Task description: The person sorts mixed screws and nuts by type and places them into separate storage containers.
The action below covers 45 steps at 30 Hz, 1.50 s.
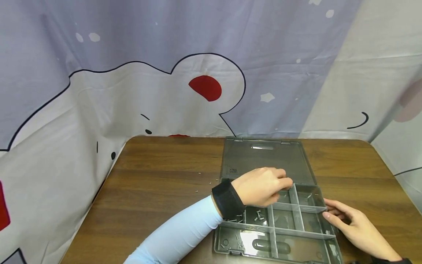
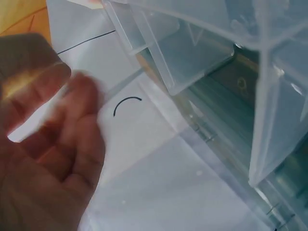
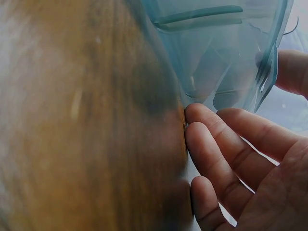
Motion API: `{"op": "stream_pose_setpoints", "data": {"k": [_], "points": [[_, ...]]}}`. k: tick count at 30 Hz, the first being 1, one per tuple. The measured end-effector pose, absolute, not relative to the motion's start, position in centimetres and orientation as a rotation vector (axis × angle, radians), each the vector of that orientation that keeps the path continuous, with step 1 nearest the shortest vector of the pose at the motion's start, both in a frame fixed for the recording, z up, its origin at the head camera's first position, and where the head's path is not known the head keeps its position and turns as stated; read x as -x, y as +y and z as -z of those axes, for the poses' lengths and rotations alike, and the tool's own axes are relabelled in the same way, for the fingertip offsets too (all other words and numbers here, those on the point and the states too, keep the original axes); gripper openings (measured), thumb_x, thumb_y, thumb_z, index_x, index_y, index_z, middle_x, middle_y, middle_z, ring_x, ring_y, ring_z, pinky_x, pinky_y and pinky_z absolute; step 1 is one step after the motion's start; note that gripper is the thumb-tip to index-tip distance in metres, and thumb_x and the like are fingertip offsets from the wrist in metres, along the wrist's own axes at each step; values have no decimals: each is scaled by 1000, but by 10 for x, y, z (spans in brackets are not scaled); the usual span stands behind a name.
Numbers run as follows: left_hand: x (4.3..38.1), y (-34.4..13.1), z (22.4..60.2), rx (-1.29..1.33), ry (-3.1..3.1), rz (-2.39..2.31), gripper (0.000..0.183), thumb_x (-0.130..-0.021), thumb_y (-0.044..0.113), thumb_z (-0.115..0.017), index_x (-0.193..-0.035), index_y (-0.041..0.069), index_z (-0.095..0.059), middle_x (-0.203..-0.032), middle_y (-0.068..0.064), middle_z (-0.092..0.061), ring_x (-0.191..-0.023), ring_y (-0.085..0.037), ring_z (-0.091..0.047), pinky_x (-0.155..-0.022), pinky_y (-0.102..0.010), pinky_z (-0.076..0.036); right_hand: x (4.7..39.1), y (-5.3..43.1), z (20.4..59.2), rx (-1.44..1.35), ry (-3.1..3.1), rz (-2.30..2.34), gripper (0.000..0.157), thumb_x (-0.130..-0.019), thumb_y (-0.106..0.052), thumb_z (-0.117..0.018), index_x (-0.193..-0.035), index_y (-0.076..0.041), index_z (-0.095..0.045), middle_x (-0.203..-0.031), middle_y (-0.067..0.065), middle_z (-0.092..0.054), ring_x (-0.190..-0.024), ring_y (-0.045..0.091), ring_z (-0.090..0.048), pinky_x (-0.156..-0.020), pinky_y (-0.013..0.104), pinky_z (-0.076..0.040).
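Note:
A translucent grey compartment box (image 1: 303,232) lies on the table with its lid (image 1: 268,157) folded open behind it. Small screws (image 1: 259,216) lie in several of its compartments. My left hand (image 1: 262,186) is over the rear compartments with its fingers bent. Blurred in the left wrist view, the thumb and fingertips (image 2: 84,91) come close together; whether something small is between them I cannot tell. At the box's right side, my right hand (image 1: 357,225) holds the side wall, thumb over the rim and fingers (image 3: 207,144) against the outside, near the tabletop.
A few tiny metal pieces (image 1: 196,191) lie loose on the wooden table (image 1: 148,190), left of the box. Upright dividers (image 1: 298,209) split the box's inside. Behind the table hangs a patterned cloth (image 1: 132,95).

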<state>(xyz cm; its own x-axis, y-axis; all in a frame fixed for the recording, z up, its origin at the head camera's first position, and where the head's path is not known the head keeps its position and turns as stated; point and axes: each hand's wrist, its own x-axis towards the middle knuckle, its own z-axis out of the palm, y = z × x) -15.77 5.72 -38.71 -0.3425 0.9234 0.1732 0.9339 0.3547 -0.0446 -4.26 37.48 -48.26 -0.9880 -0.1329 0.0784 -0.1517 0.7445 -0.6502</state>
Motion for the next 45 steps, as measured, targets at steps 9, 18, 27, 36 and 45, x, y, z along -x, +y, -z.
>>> {"op": "stream_pose_setpoints", "data": {"k": [9,18,27,36,45], "points": [[149,33,396,1603,-2629,-19,120,-75,96,-50,-167,28,-15,-176,-6,-2,-162,-33,-9,-131,-49,-14,43,374,482,-241,-2900,-1077,40,-101,-15,-66,-138,0,-61,-111,-19,-68,-87,-6,-62,-68,21,-52],[161,-37,405,1498,-2631,150,111,-80,88,-56,-165,21,-27,-174,-8,-18,-161,-31,-20,-129,-52,-22,43,376,482,-243,-2907,-1074,40,-101,-16,-66,-138,-2,-62,-113,-29,-63,-88,-6,-61,-67,21,-50],[166,-105,422,1370,-2725,287,105,-82,74,-68,-162,15,-34,-171,-13,-25,-156,-39,-29,-125,-59,-27,43,376,481,-240,-2903,-1059,39,-101,-16,-66,-137,-2,-62,-114,-34,-60,-88,-7,-61,-67,21,-49],[163,-132,442,1334,-2738,288,88,-84,60,-75,-154,14,-48,-154,-11,-50,-141,-29,-50,-115,-50,-43,44,376,481,-238,-2921,-1058,41,-102,-17,-65,-139,-2,-61,-113,-31,-60,-89,-7,-60,-68,21,-51],[169,-127,459,1404,-2561,263,36,-88,25,-81,-120,13,-71,-110,2,-64,-97,-14,-63,-87,-33,-55,44,376,482,-230,-2923,-1050,40,-101,-18,-66,-138,-3,-62,-114,-32,-61,-89,-8,-59,-67,21,-49]]}}
